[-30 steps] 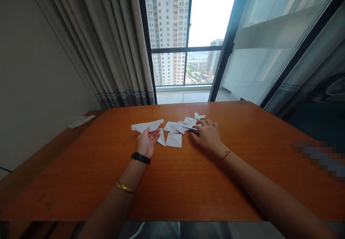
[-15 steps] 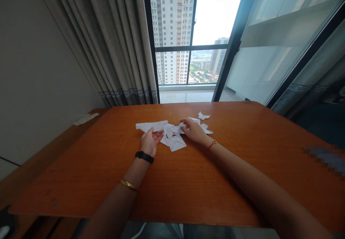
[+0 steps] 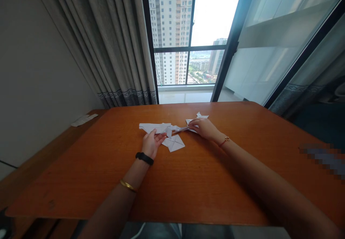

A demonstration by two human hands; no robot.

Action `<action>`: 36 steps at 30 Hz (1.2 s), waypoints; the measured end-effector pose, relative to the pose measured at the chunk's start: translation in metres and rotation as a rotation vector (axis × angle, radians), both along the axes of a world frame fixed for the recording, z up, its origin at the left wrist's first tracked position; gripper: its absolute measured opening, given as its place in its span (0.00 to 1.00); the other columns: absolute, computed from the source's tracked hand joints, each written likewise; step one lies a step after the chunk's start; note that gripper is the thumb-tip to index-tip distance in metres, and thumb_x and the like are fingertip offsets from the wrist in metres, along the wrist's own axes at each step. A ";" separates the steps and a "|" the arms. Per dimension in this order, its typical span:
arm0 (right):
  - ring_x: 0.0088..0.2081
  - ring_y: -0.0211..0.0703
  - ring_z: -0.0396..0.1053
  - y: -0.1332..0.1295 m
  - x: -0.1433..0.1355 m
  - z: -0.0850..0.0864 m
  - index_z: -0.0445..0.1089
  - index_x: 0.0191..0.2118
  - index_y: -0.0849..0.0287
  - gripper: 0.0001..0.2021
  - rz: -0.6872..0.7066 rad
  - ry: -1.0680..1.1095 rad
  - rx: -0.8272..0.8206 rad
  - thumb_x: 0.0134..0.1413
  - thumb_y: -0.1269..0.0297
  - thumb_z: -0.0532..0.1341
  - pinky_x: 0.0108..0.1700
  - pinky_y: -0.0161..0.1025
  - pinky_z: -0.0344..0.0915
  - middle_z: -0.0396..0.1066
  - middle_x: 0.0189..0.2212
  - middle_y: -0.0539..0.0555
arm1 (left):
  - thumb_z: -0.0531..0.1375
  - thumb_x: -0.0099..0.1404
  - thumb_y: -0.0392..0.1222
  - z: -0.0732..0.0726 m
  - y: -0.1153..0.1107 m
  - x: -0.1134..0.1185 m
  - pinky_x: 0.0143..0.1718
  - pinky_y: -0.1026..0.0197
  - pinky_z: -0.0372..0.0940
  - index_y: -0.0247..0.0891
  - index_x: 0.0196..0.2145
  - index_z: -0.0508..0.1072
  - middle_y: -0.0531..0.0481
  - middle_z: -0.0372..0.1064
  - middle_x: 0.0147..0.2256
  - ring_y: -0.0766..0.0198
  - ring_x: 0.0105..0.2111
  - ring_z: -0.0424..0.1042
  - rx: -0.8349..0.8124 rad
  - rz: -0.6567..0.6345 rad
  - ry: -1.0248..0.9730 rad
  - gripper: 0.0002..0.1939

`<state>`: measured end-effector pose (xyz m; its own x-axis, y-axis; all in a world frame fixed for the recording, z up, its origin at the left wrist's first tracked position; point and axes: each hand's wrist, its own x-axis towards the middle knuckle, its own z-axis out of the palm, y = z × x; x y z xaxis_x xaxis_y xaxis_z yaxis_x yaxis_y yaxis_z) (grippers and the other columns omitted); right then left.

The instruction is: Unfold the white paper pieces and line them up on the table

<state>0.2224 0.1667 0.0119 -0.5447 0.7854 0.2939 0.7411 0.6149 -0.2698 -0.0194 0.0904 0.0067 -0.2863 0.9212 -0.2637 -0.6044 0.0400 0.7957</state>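
Note:
White folded paper pieces lie in a cluster on the table. My left hand (image 3: pixel 152 143) is at the left, palm half turned up, fingers stretched and thumb apart, touching or just beside a long folded paper (image 3: pixel 156 127). My right hand (image 3: pixel 206 128) pinches the edge of a thin folded paper (image 3: pixel 183 128) that reaches left toward my left fingertips. A square folded paper (image 3: pixel 175 144) with crossing creases lies flat in front, between the hands. Beyond my right hand is a small pointed folded paper (image 3: pixel 202 115). Another piece is partly hidden under the right fingers.
The orange-brown wooden table (image 3: pixel 188 181) has rounded corners. At the left, a white paper strip (image 3: pixel 84 119) lies on a lower wooden ledge. A grey curtain (image 3: pixel 118 45) and a dark-framed window (image 3: pixel 191 47) stand behind. A blurred patch (image 3: pixel 326 160) covers something on the right.
My right hand has moved right, drawing the folded paper along and stretching the middle of the cluster out. My left hand stays nearly in place. The square paper is now more exposed.

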 end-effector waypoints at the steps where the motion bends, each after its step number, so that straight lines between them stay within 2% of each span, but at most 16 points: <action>1: 0.43 0.47 0.70 -0.001 0.007 0.003 0.77 0.41 0.55 0.12 0.004 0.113 -0.060 0.60 0.60 0.57 0.47 0.41 0.61 0.76 0.42 0.54 | 0.52 0.67 0.30 0.000 0.000 0.001 0.32 0.59 0.72 0.33 0.31 0.64 0.45 0.72 0.26 0.60 0.27 0.76 0.003 -0.007 0.000 0.06; 4: 0.32 0.42 0.70 -0.007 0.023 0.010 0.76 0.42 0.58 0.13 -0.042 0.445 -0.263 0.55 0.58 0.60 0.37 0.38 0.65 0.76 0.32 0.52 | 0.52 0.67 0.30 -0.001 -0.001 0.003 0.32 0.59 0.72 0.32 0.33 0.64 0.44 0.73 0.28 0.60 0.28 0.76 0.018 -0.015 0.007 0.05; 7: 0.23 0.37 0.64 -0.018 0.024 0.011 0.75 0.41 0.61 0.16 -0.142 0.808 -0.441 0.46 0.57 0.66 0.28 0.35 0.62 0.69 0.21 0.48 | 0.52 0.68 0.31 -0.004 -0.001 0.005 0.33 0.60 0.71 0.32 0.34 0.66 0.42 0.74 0.30 0.60 0.29 0.77 0.034 -0.029 0.023 0.05; 10: 0.21 0.33 0.62 -0.032 0.012 0.013 0.72 0.37 0.61 0.19 -0.165 1.124 -0.583 0.39 0.54 0.69 0.26 0.35 0.62 0.66 0.22 0.47 | 0.54 0.68 0.32 -0.006 -0.005 0.011 0.36 0.60 0.71 0.31 0.36 0.67 0.39 0.75 0.35 0.58 0.34 0.77 0.067 -0.107 0.058 0.04; 13: 0.20 0.32 0.61 -0.044 -0.002 0.018 0.70 0.38 0.60 0.20 -0.081 1.184 -0.660 0.42 0.52 0.67 0.24 0.34 0.61 0.65 0.22 0.46 | 0.54 0.69 0.34 -0.006 -0.011 0.020 0.38 0.60 0.70 0.30 0.41 0.69 0.36 0.74 0.40 0.56 0.37 0.77 0.106 -0.276 0.088 0.06; 15: 0.18 0.33 0.59 -0.046 -0.008 0.018 0.69 0.40 0.61 0.20 -0.052 1.158 -0.629 0.44 0.52 0.66 0.21 0.32 0.58 0.63 0.20 0.45 | 0.54 0.69 0.34 -0.003 -0.014 0.022 0.38 0.59 0.71 0.30 0.41 0.69 0.36 0.74 0.40 0.56 0.37 0.77 0.120 -0.323 0.094 0.06; 16: 0.18 0.33 0.60 -0.045 -0.009 0.016 0.68 0.41 0.61 0.20 -0.080 1.145 -0.553 0.46 0.52 0.66 0.21 0.32 0.57 0.63 0.19 0.45 | 0.53 0.69 0.33 -0.002 -0.014 0.022 0.38 0.59 0.71 0.30 0.40 0.69 0.37 0.75 0.38 0.56 0.36 0.77 0.126 -0.295 0.093 0.06; 19: 0.25 0.39 0.67 -0.039 -0.004 0.006 0.67 0.44 0.60 0.17 -0.249 1.065 -0.147 0.54 0.53 0.59 0.26 0.36 0.63 0.70 0.27 0.51 | 0.52 0.69 0.32 0.004 -0.009 0.013 0.38 0.59 0.71 0.31 0.34 0.67 0.41 0.75 0.32 0.57 0.34 0.77 0.132 -0.089 0.058 0.06; 21: 0.36 0.44 0.71 -0.037 0.000 -0.003 0.68 0.45 0.60 0.13 -0.270 0.828 0.090 0.59 0.60 0.54 0.38 0.41 0.66 0.72 0.38 0.57 | 0.52 0.69 0.31 0.007 -0.004 0.003 0.39 0.58 0.71 0.32 0.32 0.66 0.43 0.74 0.30 0.58 0.33 0.77 0.108 0.035 0.010 0.07; 23: 0.48 0.50 0.67 -0.039 0.001 -0.009 0.70 0.45 0.59 0.12 -0.229 0.428 0.193 0.58 0.69 0.52 0.50 0.48 0.60 0.71 0.46 0.60 | 0.51 0.69 0.31 0.009 0.002 -0.006 0.40 0.57 0.71 0.33 0.32 0.66 0.43 0.74 0.30 0.59 0.32 0.77 0.076 0.111 -0.040 0.07; 25: 0.55 0.56 0.60 -0.045 -0.005 -0.010 0.72 0.44 0.58 0.15 -0.199 0.065 0.225 0.54 0.75 0.53 0.56 0.55 0.49 0.69 0.51 0.60 | 0.51 0.69 0.31 0.010 0.006 -0.013 0.41 0.56 0.70 0.32 0.32 0.67 0.44 0.74 0.30 0.60 0.32 0.77 0.062 0.163 -0.073 0.08; 27: 0.57 0.57 0.56 -0.052 -0.017 -0.007 0.72 0.45 0.56 0.17 -0.163 -0.110 0.234 0.54 0.76 0.53 0.57 0.58 0.43 0.67 0.54 0.59 | 0.50 0.69 0.31 0.011 0.008 -0.016 0.42 0.55 0.70 0.32 0.32 0.67 0.45 0.74 0.29 0.61 0.32 0.77 0.069 0.201 -0.082 0.09; 29: 0.55 0.54 0.58 -0.057 -0.036 -0.001 0.72 0.47 0.54 0.15 -0.064 -0.138 0.202 0.57 0.71 0.53 0.56 0.54 0.45 0.68 0.53 0.57 | 0.50 0.69 0.31 0.011 0.009 -0.018 0.42 0.55 0.70 0.33 0.32 0.67 0.45 0.74 0.29 0.61 0.32 0.77 0.087 0.223 -0.079 0.09; 32: 0.50 0.51 0.62 -0.061 -0.072 0.001 0.70 0.49 0.54 0.16 0.081 -0.121 0.108 0.59 0.55 0.56 0.53 0.49 0.51 0.70 0.49 0.56 | 0.51 0.69 0.32 0.009 0.010 -0.020 0.42 0.55 0.70 0.33 0.32 0.67 0.45 0.73 0.29 0.59 0.32 0.77 0.104 0.240 -0.069 0.09; 34: 0.50 0.54 0.61 -0.063 -0.097 -0.002 0.70 0.49 0.56 0.22 0.099 -0.148 0.078 0.56 0.47 0.57 0.52 0.50 0.51 0.70 0.48 0.59 | 0.51 0.69 0.32 0.007 0.011 -0.021 0.42 0.55 0.70 0.33 0.32 0.67 0.45 0.73 0.28 0.60 0.31 0.77 0.100 0.249 -0.060 0.08; 36: 0.50 0.57 0.61 -0.065 -0.114 -0.007 0.71 0.47 0.58 0.22 0.082 -0.193 0.061 0.54 0.46 0.58 0.53 0.53 0.50 0.71 0.46 0.61 | 0.51 0.69 0.32 0.005 0.013 -0.022 0.42 0.55 0.69 0.33 0.32 0.66 0.46 0.73 0.28 0.60 0.31 0.76 0.090 0.258 -0.050 0.08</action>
<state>0.1084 0.1019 0.0052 -0.6571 0.7199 0.2236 0.7220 0.6863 -0.0877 -0.0416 0.1033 0.0114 -0.5031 0.8400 -0.2034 -0.6238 -0.1900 0.7581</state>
